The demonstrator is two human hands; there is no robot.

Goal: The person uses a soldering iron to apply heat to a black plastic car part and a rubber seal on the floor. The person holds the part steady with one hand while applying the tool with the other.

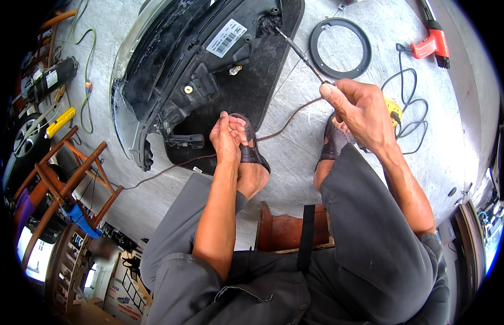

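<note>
My right hand (365,111) is closed around the handle of a soldering iron (300,51), its long metal shaft slanting up to the left. The tip reaches a dark, rough patch at the corner of a car headlight (170,70). This headlight has a black housing, a clear lens edge and a white label (226,38). Beside the headlight and over my left sandal, my left hand (228,135) is closed with curled fingers. Whether anything is inside it is hidden. A brown cord (287,127) runs behind my left wrist toward my right hand.
Under the headlight lies a black mat (230,108). A black ring (316,49) rests on the grey floor to its right, near a red heat gun (431,43) and a yellow socket block (392,111). Wooden stools (67,173) stand at left.
</note>
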